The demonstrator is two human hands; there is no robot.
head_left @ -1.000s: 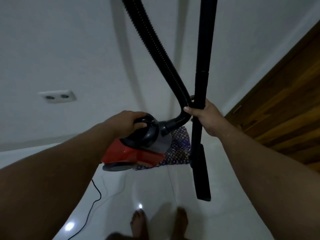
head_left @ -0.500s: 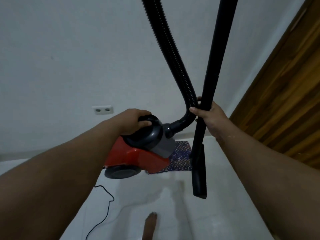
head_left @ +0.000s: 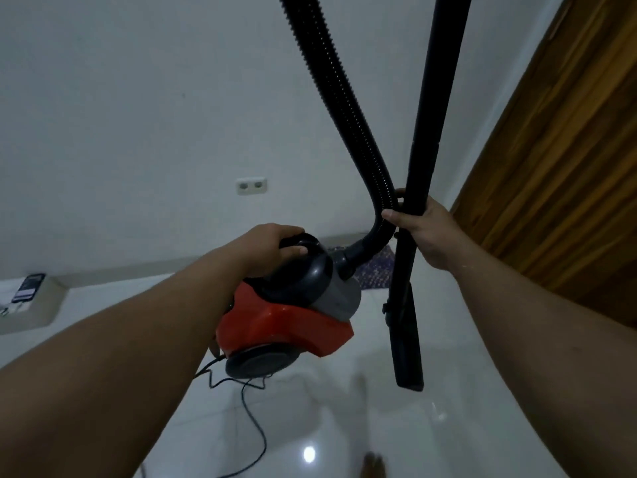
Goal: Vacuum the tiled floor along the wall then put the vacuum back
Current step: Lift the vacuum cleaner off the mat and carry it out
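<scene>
A red and grey canister vacuum (head_left: 289, 322) hangs in the air above the white tiled floor (head_left: 344, 426). My left hand (head_left: 272, 246) grips its black top handle. My right hand (head_left: 424, 229) holds the black wand (head_left: 424, 160) and the ribbed black hose (head_left: 344, 98) together. The wand points down, and its narrow nozzle (head_left: 406, 353) ends above the floor. The hose curves from the vacuum's front up out of view. The black power cord (head_left: 251, 408) trails from the vacuum's rear onto the tiles.
A white wall (head_left: 138, 115) with a double socket (head_left: 251, 185) stands ahead. A wooden door (head_left: 558, 167) is on the right. A patterned mat (head_left: 375, 270) lies at the wall's foot. A low ledge with a phone (head_left: 29, 288) sits far left. A bare foot (head_left: 372, 465) shows below.
The view has swung left and up, so the socket sits nearer the middle and the ledge has appeared. The vacuum stays lifted in both hands; the cord now trails beneath it.
</scene>
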